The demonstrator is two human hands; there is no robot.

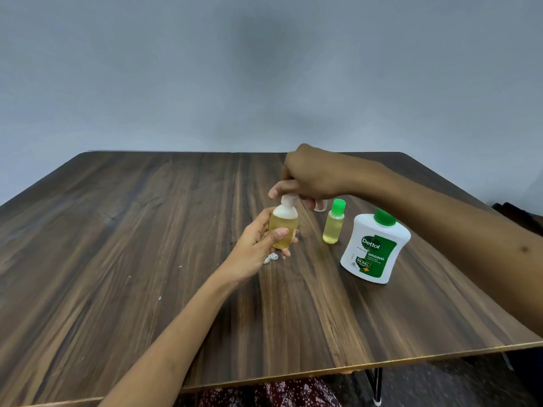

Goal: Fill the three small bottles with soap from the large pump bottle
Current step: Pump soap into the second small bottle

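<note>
- The left hand (258,239) holds a small clear bottle (283,230) upright above the middle of the wooden table (147,245), thumb across its front and fingers curled round its back. The bottle is filled nearly to the shoulder with yellowish liquid.
- The right hand (305,177) reaches in from the right edge and pinches the white cap (289,201) on top of that bottle with its fingertips; the other fingers are curled.
- A second small bottle (334,221) stands upright on the table toward the far right, its green cap on, holding pale yellow-green liquid up to about its shoulder.
- Just behind the right hand's fingers a small clear object (321,205) shows on the table, mostly hidden; it may be a third small bottle, but I cannot tell, nor what is in it.
- The large white soap bottle (374,248), with a green label and a green top (385,217), stands near the right edge, just beside the green-capped bottle. Its walls are opaque, so its level cannot be seen.
- A small white item (271,257) lies on the table directly under the left hand; what it is cannot be made out.
- Counted: two small bottles plainly seen, one doubtful, one large bottle.
</note>
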